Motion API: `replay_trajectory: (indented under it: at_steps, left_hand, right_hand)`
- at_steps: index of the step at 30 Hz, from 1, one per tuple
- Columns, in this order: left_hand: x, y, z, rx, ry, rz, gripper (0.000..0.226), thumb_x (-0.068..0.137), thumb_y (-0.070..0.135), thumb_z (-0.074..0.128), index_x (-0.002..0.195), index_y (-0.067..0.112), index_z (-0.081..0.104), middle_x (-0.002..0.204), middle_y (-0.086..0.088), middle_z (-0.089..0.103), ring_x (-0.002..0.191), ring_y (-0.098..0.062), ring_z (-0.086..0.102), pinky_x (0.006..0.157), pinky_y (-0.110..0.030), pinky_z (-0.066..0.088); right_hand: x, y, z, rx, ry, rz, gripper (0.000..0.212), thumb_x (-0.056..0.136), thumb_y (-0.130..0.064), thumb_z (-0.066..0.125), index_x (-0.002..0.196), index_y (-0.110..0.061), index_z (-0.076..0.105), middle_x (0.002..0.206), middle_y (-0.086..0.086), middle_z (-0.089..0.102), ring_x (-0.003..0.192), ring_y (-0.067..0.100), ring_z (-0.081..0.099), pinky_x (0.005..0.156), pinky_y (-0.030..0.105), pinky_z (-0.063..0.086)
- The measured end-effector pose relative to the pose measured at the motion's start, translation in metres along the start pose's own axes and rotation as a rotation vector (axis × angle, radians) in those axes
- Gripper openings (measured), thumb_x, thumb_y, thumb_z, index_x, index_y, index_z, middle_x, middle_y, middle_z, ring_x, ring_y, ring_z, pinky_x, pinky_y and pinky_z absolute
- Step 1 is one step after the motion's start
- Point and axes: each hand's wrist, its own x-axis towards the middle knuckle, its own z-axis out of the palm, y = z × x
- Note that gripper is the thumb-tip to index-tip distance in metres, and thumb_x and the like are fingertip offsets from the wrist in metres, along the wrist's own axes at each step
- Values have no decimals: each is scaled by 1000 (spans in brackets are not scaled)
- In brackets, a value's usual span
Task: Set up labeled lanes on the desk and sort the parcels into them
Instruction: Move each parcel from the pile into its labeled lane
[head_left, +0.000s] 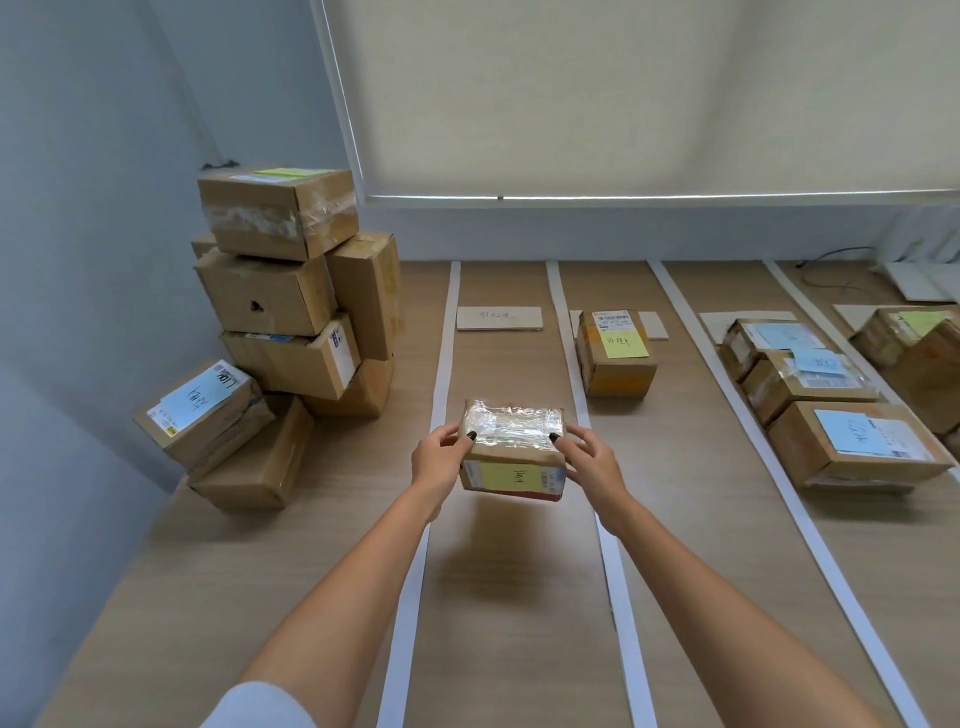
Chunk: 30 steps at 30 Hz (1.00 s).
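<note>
A small cardboard parcel (511, 452) with shiny tape on top and a yellow note on its near face hangs above the wooden desk (519, 597). My left hand (439, 460) grips its left end and my right hand (592, 460) grips its right end. It is over the leftmost lane, between two white tape strips (413, 587). A cardboard lane label (498, 318) lies at the far end of that lane. The lane to the right holds one parcel with a yellow note (615, 358). Further right, three parcels with blue notes (810, 395) fill another lane.
A tall heap of unsorted cardboard boxes (291, 332) stands at the desk's left, against the wall. More parcels (914, 343) sit in the far right lane. A lowered window blind (571, 104) hangs behind the desk. A cable (831, 270) lies at the back right.
</note>
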Motion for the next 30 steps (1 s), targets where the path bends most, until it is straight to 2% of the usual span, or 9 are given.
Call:
replay_trajectory:
  at_steps: [2,6,9,13,16,24,26,28,30]
  left_hand:
    - [-1,1,-1,34,18,32,34,94,20,53,127,14,56,113,-5,65,97,-17,60,60,-14,49]
    - [-1,2,-2,10,7,33,34,94,25,52,127,16,55,105,-1,64,89,-11,59,56,-15,46]
    - [-2,1,-1,-5,-15,23,40,92,27,57,130,16,50,110,-3,61,96,-16,60,65,-21,49]
    - [-4,-2,-1,-62,-9,10,37,92,25,58,127,15,53,115,-9,62,104,-21,59,77,-29,51]
    - [-5,-1,1,-72,-13,11,40,88,20,63,126,14,54,116,-7,63,105,-20,60,84,-32,51]
    - [-10,-3,14,-32,-4,37,38,89,19,61,126,18,54,123,-2,59,104,-15,52,77,-23,42]
    - [-11,-5,18,-62,-13,36,38,89,16,61,125,21,52,125,1,55,100,-11,51,68,-18,42]
    - [-12,-6,20,-80,-21,41,39,88,13,63,122,25,50,128,4,52,100,-10,50,61,-16,42]
    - [-12,-6,23,-77,-28,46,41,86,12,64,120,28,47,132,4,49,105,-12,49,63,-17,42]
  right_hand:
    - [-1,-2,1,-21,2,7,27,92,-28,56,118,-27,49,97,-12,62,84,9,62,56,16,52]
    - [-1,-4,3,-61,-11,19,37,91,-31,58,125,-24,46,109,0,61,93,14,60,60,17,51]
    - [-2,-6,2,-87,-22,-1,37,89,-31,61,123,-27,45,113,4,62,93,14,60,58,17,50]
    - [-1,-7,-5,-141,12,-1,54,87,-30,64,135,-22,42,119,9,59,104,20,58,60,18,49]
    - [-1,-7,-8,-162,32,-12,51,86,-25,66,132,-21,45,120,9,60,104,20,59,60,16,50]
    - [-8,-8,-6,-93,96,-39,40,86,-29,65,125,-23,55,117,2,60,102,16,55,71,20,51]
    - [-9,-6,-6,-83,102,-36,40,88,-26,64,127,-22,54,120,3,59,105,16,55,76,23,51]
    - [-8,-4,-6,-69,100,-33,41,89,-22,63,128,-20,54,124,4,59,107,16,55,75,21,51]
    - [-8,-3,-6,-69,99,-32,42,89,-19,62,130,-21,52,125,4,59,107,16,55,72,17,51]
